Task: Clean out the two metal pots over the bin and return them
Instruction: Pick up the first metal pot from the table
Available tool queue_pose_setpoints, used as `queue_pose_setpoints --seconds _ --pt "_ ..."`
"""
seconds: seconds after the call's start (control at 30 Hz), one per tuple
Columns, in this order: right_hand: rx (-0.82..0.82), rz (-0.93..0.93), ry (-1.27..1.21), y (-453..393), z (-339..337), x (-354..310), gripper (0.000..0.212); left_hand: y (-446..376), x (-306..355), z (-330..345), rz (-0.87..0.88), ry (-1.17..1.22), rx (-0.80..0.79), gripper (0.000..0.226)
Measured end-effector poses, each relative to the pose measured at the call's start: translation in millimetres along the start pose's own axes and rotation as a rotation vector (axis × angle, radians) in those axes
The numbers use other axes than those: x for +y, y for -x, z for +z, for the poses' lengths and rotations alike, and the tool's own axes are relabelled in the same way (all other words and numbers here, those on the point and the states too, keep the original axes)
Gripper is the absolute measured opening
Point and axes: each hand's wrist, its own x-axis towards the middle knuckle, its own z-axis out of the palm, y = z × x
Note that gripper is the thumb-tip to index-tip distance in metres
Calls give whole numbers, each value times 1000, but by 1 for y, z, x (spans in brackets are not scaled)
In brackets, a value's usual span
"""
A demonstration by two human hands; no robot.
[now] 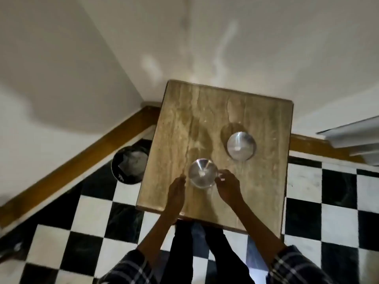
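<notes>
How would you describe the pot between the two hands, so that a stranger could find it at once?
Find the wooden table standing on the checkered floor. Two metal pots sit on it; take the near pot, close to the front edge. Unlike the far pot, it has the left hand and right hand on either side.

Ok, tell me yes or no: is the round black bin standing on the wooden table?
No. The round black bin stands on the checkered floor left of the wooden table, partly hidden by its edge.
</notes>
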Motion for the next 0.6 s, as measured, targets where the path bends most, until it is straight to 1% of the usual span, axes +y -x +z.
queue_pose_setpoints --seconds 0.07,0.13,0.23,0.3,0.4,0.47,0.53,0.6 --pt "-29 123 -7 -13 20 18 37 -14 -14 13 -99 165 35 19" --pt "-33 160 17 -23 26 21 41 -23 -14 25 -152 245 53 20" --pt "-55 162 54 -36 38 29 34 -30 -19 35 -156 316 95 22" --pt "-10 156 60 -42 41 28 25 -33 -19 37 -129 337 119 21" --pt "38 156 34 -45 42 29 17 -41 -21 38 -154 383 174 25" --pt "34 142 20 -42 43 30 14 -40 -21 36 -190 416 202 22" --pt "48 139 -46 -39 44 29 14 -42 -24 32 -211 414 209 22" --pt "72 127 -66 -36 44 28 19 -40 -26 28 -228 424 204 21"
